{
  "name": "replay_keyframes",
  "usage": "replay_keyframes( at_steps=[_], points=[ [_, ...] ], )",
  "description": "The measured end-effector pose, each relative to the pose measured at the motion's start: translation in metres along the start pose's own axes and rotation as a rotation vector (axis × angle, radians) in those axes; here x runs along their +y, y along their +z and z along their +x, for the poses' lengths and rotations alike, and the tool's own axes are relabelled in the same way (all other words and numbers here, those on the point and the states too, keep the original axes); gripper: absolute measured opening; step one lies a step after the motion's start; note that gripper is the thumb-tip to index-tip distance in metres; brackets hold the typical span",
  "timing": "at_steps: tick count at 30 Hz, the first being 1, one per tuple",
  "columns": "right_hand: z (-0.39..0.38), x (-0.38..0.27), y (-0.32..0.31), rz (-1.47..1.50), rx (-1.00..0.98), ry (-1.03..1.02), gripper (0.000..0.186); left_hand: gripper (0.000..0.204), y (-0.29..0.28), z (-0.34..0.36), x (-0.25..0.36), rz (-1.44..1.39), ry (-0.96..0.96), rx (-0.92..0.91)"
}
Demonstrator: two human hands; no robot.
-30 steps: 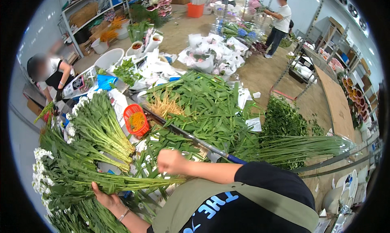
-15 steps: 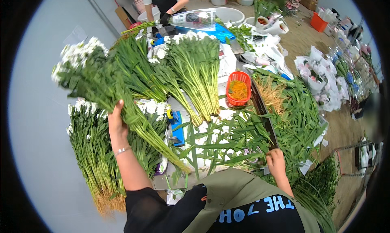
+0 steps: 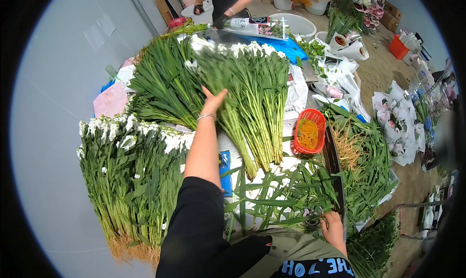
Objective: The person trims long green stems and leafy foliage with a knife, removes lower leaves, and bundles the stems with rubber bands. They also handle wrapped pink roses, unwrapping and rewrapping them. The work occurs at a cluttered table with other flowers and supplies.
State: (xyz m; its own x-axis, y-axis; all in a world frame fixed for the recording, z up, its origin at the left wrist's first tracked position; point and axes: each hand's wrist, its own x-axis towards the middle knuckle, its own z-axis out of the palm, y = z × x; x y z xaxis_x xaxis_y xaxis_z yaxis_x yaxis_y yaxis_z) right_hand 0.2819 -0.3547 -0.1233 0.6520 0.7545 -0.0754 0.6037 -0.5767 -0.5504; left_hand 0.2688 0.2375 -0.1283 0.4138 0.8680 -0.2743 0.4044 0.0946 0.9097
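My left hand [image 3: 213, 102] reaches over the table, closed around a bunch of white flowers [image 3: 232, 125] with long green stems. The bunch is smeared by motion at its top and slants over other white-flowered stems [image 3: 267, 103] lying there. My right hand [image 3: 332, 227] is low at the table's near right edge, its fingers curled beside loose green leaves [image 3: 286, 200]. I cannot make out what those fingers hold. A long dark metal strip [image 3: 334, 166] runs just beyond that hand.
Rooted white-flowered stems [image 3: 131, 181] stand at left. Long-leaved greenery [image 3: 167, 84] lies farther back. A red basket [image 3: 309, 131] holds orange bands. Leaf waste [image 3: 371, 161] heaps at right. Across the table, a person's gloved hand [image 3: 221, 22] touches a wrapped bouquet [image 3: 257, 26].
My left hand has carried the flower bunch rightward from the left side onto the flower stems lying on the table. My right hand stays by the dark strip's near end.
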Motion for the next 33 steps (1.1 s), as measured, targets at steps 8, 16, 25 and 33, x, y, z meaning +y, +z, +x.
replay_keyframes(
  at_steps=[8, 16, 25, 33],
  points=[
    [-0.015, 0.005, 0.016, 0.05, -0.125, 0.028, 0.012, 0.075, 0.05, 0.023, -0.125, 0.286, 0.105, 0.145],
    [-0.013, 0.002, 0.011, 0.061, -0.087, -0.079, 0.012, 0.026, 0.022, -0.021, -0.123, 0.468, 0.206, 0.243],
    [-0.048, 0.018, 0.003, 0.049, -0.045, -0.087, 0.015, 0.026, 0.077, -0.19, -0.043, 0.464, 0.243, -0.783],
    [-0.095, 0.086, -0.003, -0.057, 0.217, 0.1, 0.044, 0.074, 0.115, -0.336, -0.089, 0.858, 0.705, -0.72]
  ],
)
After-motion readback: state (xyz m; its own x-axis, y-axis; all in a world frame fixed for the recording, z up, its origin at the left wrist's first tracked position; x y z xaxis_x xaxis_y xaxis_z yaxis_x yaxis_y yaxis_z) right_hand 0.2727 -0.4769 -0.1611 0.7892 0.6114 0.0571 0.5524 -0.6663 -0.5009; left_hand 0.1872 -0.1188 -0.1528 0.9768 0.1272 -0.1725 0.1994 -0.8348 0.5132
